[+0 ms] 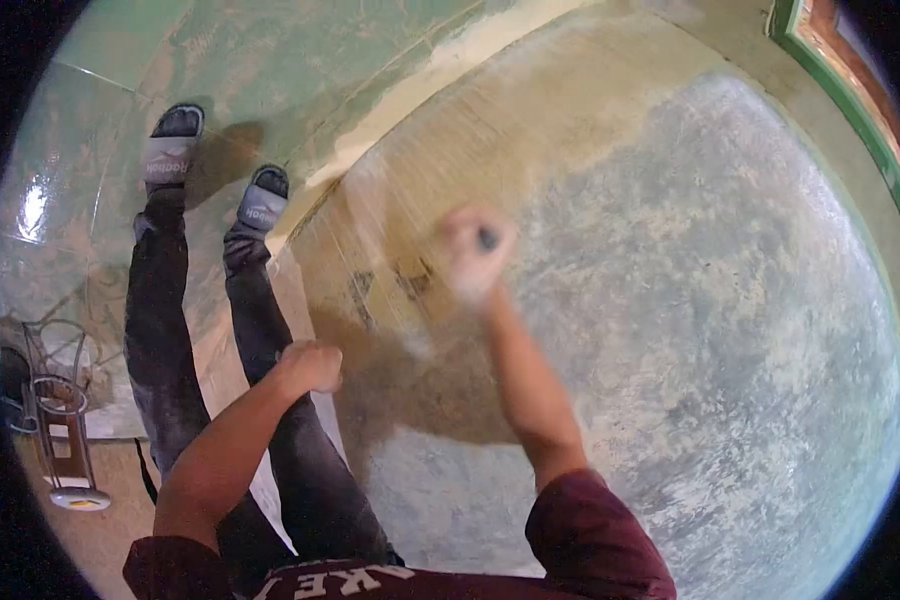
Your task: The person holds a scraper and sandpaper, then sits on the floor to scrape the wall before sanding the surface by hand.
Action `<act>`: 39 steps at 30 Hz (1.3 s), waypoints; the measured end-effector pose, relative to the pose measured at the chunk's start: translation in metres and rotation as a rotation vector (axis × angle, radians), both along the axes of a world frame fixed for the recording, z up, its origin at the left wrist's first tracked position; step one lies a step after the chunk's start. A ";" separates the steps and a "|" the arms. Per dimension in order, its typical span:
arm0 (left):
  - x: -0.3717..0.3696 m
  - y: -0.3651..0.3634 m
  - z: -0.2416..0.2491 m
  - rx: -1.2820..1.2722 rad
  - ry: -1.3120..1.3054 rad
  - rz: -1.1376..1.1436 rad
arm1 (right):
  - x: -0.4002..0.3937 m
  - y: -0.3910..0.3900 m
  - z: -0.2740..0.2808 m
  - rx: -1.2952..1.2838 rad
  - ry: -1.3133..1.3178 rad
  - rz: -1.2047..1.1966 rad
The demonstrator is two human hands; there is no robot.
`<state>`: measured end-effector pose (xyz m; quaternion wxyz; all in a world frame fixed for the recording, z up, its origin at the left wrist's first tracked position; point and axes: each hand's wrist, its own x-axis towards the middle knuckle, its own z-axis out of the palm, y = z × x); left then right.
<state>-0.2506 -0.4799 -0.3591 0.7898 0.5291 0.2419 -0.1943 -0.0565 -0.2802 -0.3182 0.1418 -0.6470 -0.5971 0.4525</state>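
Head view shows the right hand (477, 250), blurred, fisted around a dark tool handle (487, 238) against the patchy grey wall (690, 300), while the left hand (310, 367), fingers curled shut, rests on the dark-trousered thigh (270, 340).

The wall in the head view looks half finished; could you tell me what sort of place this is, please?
Probably a room under renovation. The wall is patchy grey and bare tan, the right hand works on it with a blurred tool, and the green tiled floor is dusty, with a green frame beside the wall.
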 end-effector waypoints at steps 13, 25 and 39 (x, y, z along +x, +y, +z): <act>0.005 -0.008 0.009 -0.040 -0.107 -0.035 | 0.024 0.132 0.029 0.314 -0.306 -0.013; 0.017 -0.028 0.000 -0.037 -0.142 -0.143 | -0.030 0.125 0.106 0.198 0.543 -0.082; 0.020 -0.040 0.011 -0.100 -0.182 -0.329 | -0.074 0.056 0.070 0.409 -0.139 -0.183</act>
